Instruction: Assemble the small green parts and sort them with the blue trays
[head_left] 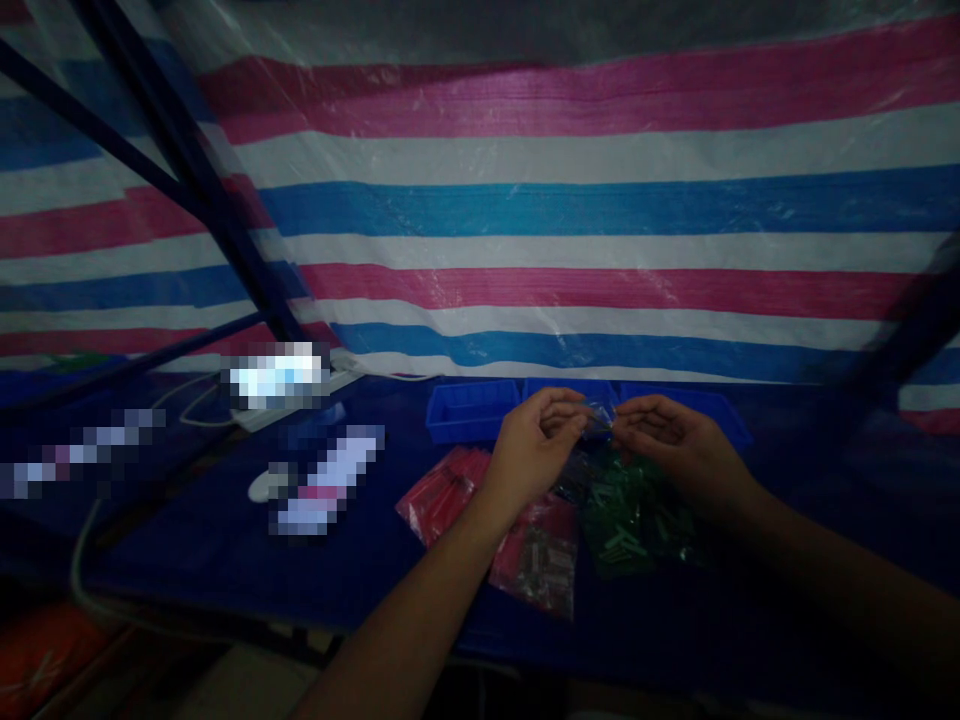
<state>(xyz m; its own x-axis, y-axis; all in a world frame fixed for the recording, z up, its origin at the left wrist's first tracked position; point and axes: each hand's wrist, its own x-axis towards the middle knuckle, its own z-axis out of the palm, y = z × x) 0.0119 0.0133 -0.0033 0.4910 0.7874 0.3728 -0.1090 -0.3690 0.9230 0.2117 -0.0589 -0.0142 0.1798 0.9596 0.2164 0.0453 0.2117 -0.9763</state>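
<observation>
A small clear plastic bag point(600, 412) is stretched between my two hands above the table. My left hand point(541, 435) pinches its left side, thumb and fingers closed. On the other side, my right hand point(671, 435) grips it with bent fingertips. What is inside the bag is too dark and small to make out. Below my hands lie pink plastic bags point(446, 495), one with greyish pieces point(546, 560) showing through. To their right is a green plastic bag point(626, 520) with pale strip-like pieces on or in it.
Blue plastic bins point(472, 428) stand in a row behind my hands. On the blue table point(225, 540) at left are a power strip point(281, 405), a white round object point(268, 484), cables and blurred-out items. A striped tarp point(570, 210) hangs behind, with dark metal poles point(180, 170) at left.
</observation>
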